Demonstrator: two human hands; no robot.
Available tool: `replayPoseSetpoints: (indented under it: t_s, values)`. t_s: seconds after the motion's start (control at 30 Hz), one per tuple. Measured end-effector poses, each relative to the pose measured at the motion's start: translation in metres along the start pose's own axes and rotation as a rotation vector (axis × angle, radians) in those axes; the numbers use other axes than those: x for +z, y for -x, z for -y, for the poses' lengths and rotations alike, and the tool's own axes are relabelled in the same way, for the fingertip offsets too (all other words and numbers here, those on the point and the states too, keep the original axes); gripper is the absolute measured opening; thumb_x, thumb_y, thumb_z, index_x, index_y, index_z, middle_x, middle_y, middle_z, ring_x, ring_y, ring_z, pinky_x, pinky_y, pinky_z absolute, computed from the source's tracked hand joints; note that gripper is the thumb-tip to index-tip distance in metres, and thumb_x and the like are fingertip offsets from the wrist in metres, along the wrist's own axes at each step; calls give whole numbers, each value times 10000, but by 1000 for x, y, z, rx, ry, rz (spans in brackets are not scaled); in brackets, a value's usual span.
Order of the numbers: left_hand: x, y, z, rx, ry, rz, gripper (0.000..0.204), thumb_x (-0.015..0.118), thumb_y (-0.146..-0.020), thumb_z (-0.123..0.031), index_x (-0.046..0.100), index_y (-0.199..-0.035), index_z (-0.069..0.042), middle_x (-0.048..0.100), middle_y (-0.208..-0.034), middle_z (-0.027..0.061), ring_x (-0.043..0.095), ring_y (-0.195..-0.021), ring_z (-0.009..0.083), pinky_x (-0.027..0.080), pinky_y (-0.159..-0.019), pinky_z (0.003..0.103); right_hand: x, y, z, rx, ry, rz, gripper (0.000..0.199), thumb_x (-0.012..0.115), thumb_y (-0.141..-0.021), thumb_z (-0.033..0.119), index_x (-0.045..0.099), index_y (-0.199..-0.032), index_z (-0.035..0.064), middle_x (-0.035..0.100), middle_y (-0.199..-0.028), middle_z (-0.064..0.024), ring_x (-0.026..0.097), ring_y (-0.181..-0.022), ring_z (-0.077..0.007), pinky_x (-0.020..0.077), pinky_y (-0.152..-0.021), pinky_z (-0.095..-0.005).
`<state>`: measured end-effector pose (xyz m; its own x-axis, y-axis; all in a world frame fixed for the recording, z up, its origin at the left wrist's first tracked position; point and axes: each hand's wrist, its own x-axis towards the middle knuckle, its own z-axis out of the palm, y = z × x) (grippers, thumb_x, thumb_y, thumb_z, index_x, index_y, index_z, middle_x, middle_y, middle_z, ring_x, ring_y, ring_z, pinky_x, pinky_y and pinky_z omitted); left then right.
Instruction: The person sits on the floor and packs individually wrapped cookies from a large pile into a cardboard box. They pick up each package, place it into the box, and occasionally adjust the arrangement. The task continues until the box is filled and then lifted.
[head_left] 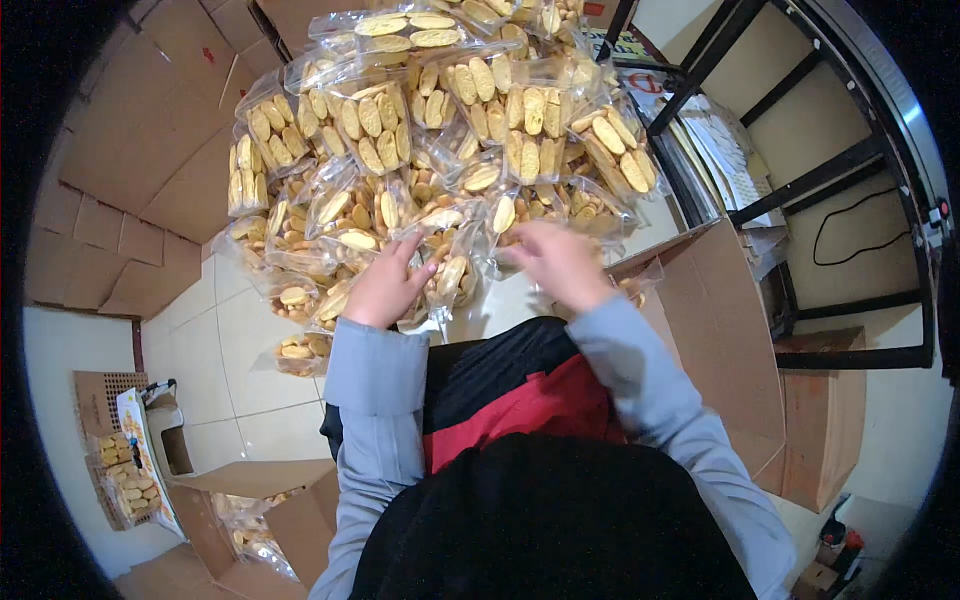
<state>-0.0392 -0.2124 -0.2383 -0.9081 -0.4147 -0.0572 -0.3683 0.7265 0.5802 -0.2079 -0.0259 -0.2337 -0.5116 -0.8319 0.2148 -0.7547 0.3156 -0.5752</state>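
Observation:
A large heap of clear plastic bags filled with oval golden biscuits (370, 125) rises in front of me. My left hand (385, 283) is at the near edge of the heap, its fingers stretched and apart beside a biscuit bag (452, 275) standing between my hands. To the right, my right hand (560, 262) is slightly blurred. Its fingers curl inward next to another biscuit bag (507, 215), and its fingertips are partly hidden, so what they hold does not show.
An open cardboard box (715, 330) stands close on my right, near a black metal frame (830, 185). At lower left another cardboard box (262, 480) contains bagged biscuits. Tall cardboard (140, 130) lines the left side above the tiled floor (215, 350).

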Motion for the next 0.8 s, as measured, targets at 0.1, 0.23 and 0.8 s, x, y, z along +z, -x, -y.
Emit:
replayPoseSetpoints:
  t_s: [0.1,0.23,0.8]
  values:
    - [7,-9,-13,88,-20,9,515,552,-843,-310,428,-1253,-23,511,-1127,239,509,-1027,385,418,-877,406,111,-20,-54,-346,338,-45,194,534,-788,165,638,-931,85,614,-957,-73,542,-1008,-247,397,-925,-429]
    - [8,0,-19,78,-64,17,541,569,-825,-323,419,-1265,-47,526,-1096,230,524,-1001,379,433,-847,414,148,-13,-55,-546,558,45,172,522,-756,139,657,-861,119,594,-895,-27,517,-1015,-194,280,-1012,-515]
    - [-12,-21,-24,37,863,-843,488,252,-963,-410,461,-1165,-19,610,-859,86,551,-754,123,418,-707,247,-164,119,14,-515,441,-1221,136,608,-738,173,588,-788,49,569,-733,-93,548,-647,-225,460,-551,-318]
